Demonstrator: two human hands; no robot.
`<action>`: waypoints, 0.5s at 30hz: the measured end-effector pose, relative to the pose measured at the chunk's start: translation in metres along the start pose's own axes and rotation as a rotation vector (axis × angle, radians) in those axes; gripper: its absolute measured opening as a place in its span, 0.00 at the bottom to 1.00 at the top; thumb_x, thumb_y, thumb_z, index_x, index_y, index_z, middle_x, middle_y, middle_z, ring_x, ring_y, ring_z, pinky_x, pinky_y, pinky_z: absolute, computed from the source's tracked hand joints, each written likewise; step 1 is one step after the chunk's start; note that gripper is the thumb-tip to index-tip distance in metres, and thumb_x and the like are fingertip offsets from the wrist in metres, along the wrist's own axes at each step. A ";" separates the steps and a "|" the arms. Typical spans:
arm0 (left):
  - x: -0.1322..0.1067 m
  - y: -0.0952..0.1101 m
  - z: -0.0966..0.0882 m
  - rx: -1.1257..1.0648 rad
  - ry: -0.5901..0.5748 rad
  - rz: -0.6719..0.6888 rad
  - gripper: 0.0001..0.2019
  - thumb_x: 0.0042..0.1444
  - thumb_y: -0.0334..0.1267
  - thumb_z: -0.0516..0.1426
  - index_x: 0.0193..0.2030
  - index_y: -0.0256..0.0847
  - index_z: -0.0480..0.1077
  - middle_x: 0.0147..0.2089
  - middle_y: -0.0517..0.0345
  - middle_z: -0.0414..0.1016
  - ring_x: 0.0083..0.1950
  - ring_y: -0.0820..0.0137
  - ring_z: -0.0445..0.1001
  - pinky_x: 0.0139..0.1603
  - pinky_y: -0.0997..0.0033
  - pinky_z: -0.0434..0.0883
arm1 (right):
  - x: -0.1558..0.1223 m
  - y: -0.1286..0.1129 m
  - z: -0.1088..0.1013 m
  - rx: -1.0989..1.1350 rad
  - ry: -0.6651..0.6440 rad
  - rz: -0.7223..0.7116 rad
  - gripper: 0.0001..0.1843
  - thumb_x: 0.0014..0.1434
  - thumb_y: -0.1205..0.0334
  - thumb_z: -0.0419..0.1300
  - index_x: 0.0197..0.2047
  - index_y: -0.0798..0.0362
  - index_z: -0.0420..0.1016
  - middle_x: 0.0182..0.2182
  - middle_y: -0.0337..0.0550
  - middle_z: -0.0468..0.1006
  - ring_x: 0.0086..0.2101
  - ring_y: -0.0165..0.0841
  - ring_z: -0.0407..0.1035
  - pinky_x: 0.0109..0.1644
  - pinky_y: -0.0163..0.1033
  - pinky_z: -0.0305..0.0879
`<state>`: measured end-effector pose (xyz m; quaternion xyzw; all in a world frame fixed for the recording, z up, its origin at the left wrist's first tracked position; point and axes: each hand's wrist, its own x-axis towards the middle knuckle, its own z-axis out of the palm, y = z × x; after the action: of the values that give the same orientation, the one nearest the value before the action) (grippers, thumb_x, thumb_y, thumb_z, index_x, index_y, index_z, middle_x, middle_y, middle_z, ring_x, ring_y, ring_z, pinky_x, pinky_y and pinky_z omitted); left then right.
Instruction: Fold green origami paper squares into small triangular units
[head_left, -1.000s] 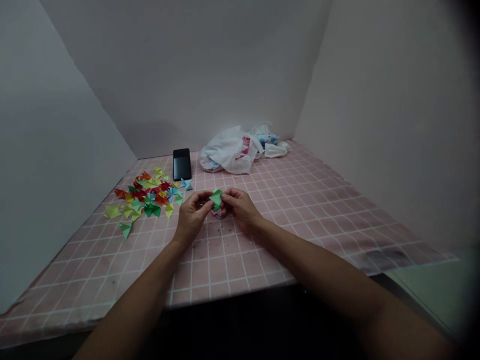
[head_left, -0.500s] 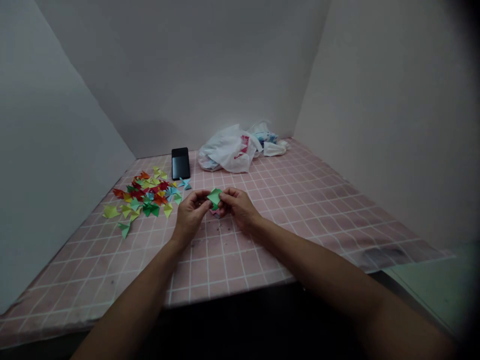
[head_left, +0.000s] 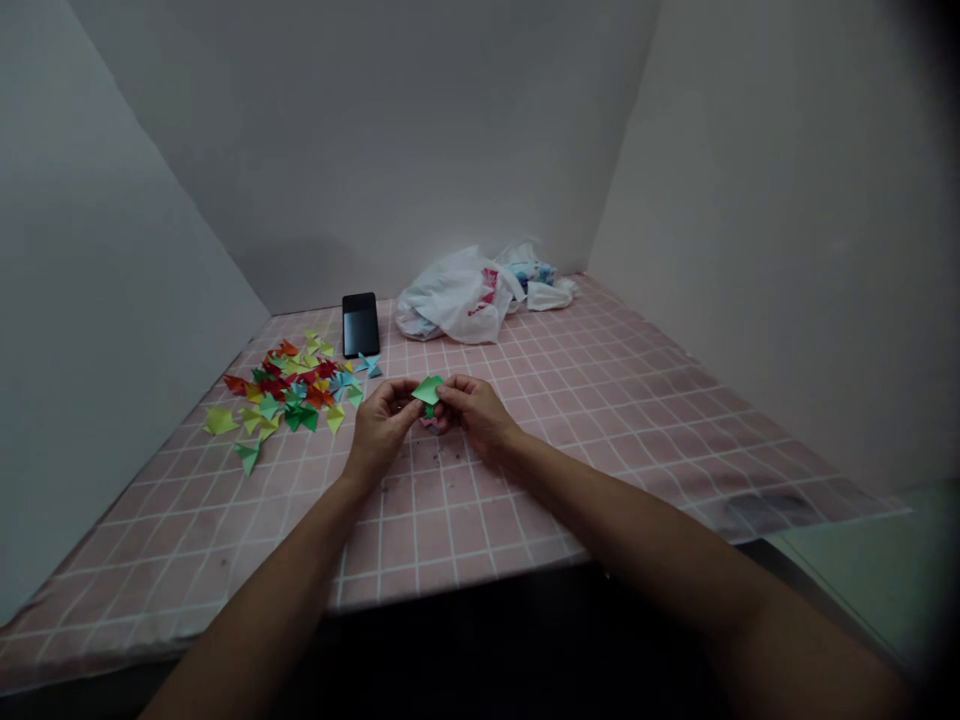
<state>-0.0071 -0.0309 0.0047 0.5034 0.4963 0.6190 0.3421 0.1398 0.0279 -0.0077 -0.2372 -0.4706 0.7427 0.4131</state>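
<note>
Between my two hands is a small piece of green folded paper (head_left: 428, 389), held above the table. My left hand (head_left: 383, 424) pinches its left side with thumb and fingers. On the other side, my right hand (head_left: 474, 409) grips the right edge, fingers closed. A bit of pink paper (head_left: 430, 425) shows just below the green piece, partly hidden by my fingers; whether it is held or lies on the table I cannot tell. To the left of my hands lies a loose pile of folded paper pieces (head_left: 301, 388) in red, orange, yellow, green and blue.
A black smartphone (head_left: 361, 325) lies behind the paper pile. White plastic bags (head_left: 457, 298) sit at the back, with a crumpled blue-and-white packet (head_left: 532, 272) beside them. A pink checked cloth (head_left: 600, 400) covers the table, and pale walls enclose it on three sides.
The green paper has tilted slightly between my fingers, its upper face now looking flatter and wider. Both hands stay almost in place.
</note>
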 end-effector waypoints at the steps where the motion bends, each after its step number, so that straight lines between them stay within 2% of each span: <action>1: 0.000 0.000 0.000 -0.004 0.007 -0.001 0.15 0.46 0.38 0.68 0.41 0.38 0.76 0.38 0.57 0.79 0.38 0.68 0.77 0.41 0.68 0.73 | 0.000 0.000 0.000 -0.008 -0.009 0.002 0.15 0.51 0.53 0.69 0.29 0.55 0.72 0.21 0.38 0.77 0.20 0.26 0.70 0.24 0.31 0.66; 4: 0.000 0.001 0.001 -0.032 0.029 -0.015 0.12 0.47 0.37 0.67 0.39 0.37 0.76 0.35 0.58 0.78 0.35 0.70 0.76 0.39 0.69 0.73 | 0.000 -0.001 0.001 -0.043 -0.031 -0.029 0.17 0.54 0.50 0.68 0.32 0.54 0.70 0.21 0.38 0.77 0.20 0.26 0.70 0.24 0.31 0.66; 9: -0.002 0.004 0.001 -0.114 0.056 -0.038 0.11 0.47 0.37 0.67 0.37 0.37 0.76 0.33 0.60 0.77 0.32 0.72 0.75 0.36 0.70 0.74 | 0.000 -0.004 0.002 -0.119 -0.046 -0.152 0.24 0.53 0.50 0.70 0.47 0.50 0.67 0.25 0.31 0.76 0.20 0.27 0.70 0.23 0.31 0.66; 15: -0.002 0.004 0.001 -0.153 0.044 -0.046 0.11 0.47 0.38 0.68 0.36 0.37 0.75 0.33 0.60 0.77 0.32 0.71 0.77 0.37 0.68 0.76 | 0.000 -0.006 0.001 -0.182 -0.116 -0.213 0.23 0.52 0.56 0.70 0.49 0.50 0.69 0.30 0.32 0.73 0.22 0.26 0.70 0.25 0.32 0.69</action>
<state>-0.0058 -0.0333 0.0079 0.4506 0.4663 0.6580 0.3828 0.1410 0.0286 -0.0022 -0.1792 -0.5815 0.6615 0.4385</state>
